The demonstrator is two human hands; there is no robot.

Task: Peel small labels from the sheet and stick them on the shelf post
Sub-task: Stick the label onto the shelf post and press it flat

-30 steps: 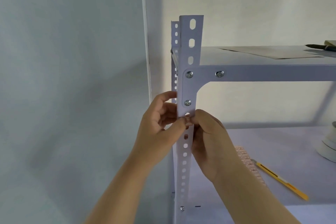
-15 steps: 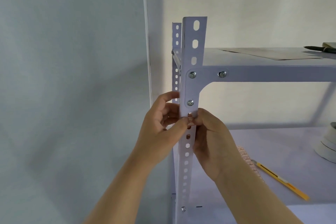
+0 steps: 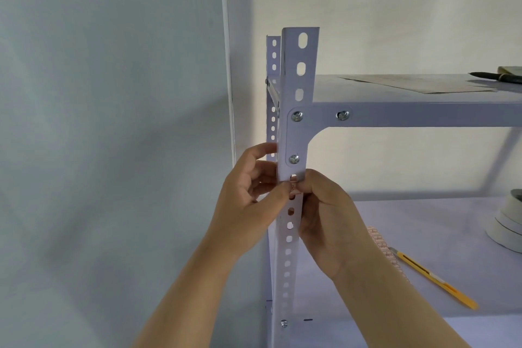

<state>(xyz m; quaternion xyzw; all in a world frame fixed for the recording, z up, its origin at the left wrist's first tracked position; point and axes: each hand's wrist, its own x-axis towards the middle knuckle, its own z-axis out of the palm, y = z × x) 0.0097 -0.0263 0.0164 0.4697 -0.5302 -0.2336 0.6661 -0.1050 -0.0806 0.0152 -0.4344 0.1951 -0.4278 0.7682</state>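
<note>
The white perforated shelf post [image 3: 298, 133] stands upright in the middle of the view. A small pinkish label [image 3: 294, 188] lies on its front face just below the corner bracket. My left hand [image 3: 251, 198] wraps the post from the left, with its thumb tip pressing on the label. My right hand [image 3: 327, 215] comes from the right and its fingertips pinch the label's right edge against the post. The label sheet [image 3: 381, 246], pinkish with small print, lies on the lower shelf behind my right wrist, mostly hidden.
A yellow utility knife [image 3: 435, 280] lies on the lower shelf [image 3: 440, 223] to the right of the sheet. Rolls of white tape [image 3: 508, 220] sit at the far right. The upper shelf [image 3: 423, 116] carries a sheet of cardboard [image 3: 418, 83] and a dark pen [image 3: 491, 75]. A wall is at left.
Both hands stay pressed on the label at the post. The camera has shifted slightly, so the post appears a little further right; the grip looks the same.
</note>
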